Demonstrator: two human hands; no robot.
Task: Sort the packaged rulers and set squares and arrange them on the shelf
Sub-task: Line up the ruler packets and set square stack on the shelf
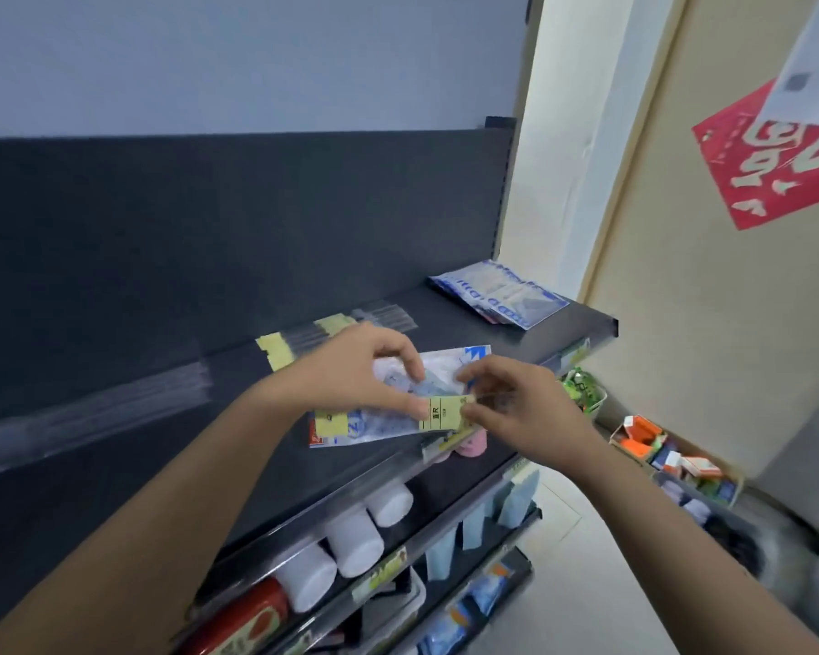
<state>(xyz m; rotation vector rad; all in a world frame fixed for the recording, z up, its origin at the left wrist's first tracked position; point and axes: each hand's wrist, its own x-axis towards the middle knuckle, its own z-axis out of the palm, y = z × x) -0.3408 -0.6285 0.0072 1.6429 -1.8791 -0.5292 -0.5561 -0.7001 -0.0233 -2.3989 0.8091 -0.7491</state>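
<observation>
Blur smears the clear plastic rulers (93, 416) at far left; the red paper poster (771, 163) is cut by the right edge; print on the yellow paper label (443, 412) is illegible.

left hand (351, 371) and right hand (526, 413) on yellow-labelled ruler pack (440, 414)

Only the person's arms and hands are in view. The left forearm (162, 489) is bare along all its visible length, from the lower edge up to the wrist, and so is the right forearm (682, 536). The left hand (355, 371) and right hand (521, 408) are bare too, backs and fingers uncovered. The wide lens swells both forearms near the lower edge. The fingertips are slightly blurred, so the nails cannot be made out.
</observation>
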